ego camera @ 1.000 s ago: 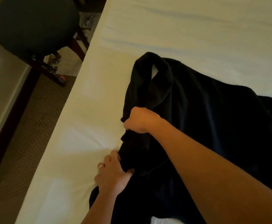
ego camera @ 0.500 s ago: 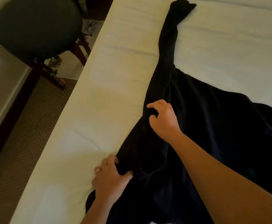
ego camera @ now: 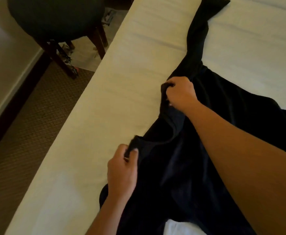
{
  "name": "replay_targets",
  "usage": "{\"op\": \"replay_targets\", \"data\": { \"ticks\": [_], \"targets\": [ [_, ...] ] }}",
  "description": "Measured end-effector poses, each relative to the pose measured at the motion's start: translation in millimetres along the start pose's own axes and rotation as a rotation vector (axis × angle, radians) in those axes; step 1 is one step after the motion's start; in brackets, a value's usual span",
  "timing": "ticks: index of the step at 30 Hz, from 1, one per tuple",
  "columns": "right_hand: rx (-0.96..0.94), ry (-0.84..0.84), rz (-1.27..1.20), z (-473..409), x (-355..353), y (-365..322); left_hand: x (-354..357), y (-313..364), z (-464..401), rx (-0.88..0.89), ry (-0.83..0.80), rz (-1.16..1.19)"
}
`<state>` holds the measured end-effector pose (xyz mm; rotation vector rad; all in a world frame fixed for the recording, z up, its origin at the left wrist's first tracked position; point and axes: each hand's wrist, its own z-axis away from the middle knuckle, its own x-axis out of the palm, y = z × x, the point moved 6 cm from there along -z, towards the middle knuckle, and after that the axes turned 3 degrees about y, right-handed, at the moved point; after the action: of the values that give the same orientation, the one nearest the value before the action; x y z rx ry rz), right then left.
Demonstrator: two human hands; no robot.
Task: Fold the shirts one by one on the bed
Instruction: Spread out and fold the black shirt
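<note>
With my left hand point(ego camera: 121, 172) and right hand point(ego camera: 180, 93) each pinched shut on the black shirt point(ego camera: 206, 150) lying near the bed point(ego camera: 121, 82) edge, I'm spreading it flat; next, fold the sleeve point(ego camera: 198, 34) in.

Black long-sleeved fabric shirt point(ego camera: 215, 150) lies spread on white-sheeted bed point(ego camera: 138, 65), near its left edge. One sleeve stretched straight toward far end, slightly twisted. Neckline edge bunched and raised at two points. Body wrinkled, unfolded.

left hand point(ego camera: 121, 173) pinching, right hand point(ego camera: 181, 94) seemingly fisted
</note>
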<state>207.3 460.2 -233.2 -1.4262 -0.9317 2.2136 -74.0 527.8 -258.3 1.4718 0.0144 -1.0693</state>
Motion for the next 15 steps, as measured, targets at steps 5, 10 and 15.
{"op": "replay_targets", "data": {
  "ticks": [5,10,15],
  "targets": [
    [0.015,-0.132,-0.727,9.9,27.2,-36.6,-45.4,-57.1,-46.5,-0.679,0.240,0.645],
    [0.057,-0.032,-0.359,79.0,46.4,36.4,-35.5,-52.6,-26.6,-0.567,-0.217,0.249],
    [-0.210,0.142,0.137,188.8,54.0,83.4,-57.1,-72.3,-8.8,-0.573,0.012,0.309]
  ]
}}
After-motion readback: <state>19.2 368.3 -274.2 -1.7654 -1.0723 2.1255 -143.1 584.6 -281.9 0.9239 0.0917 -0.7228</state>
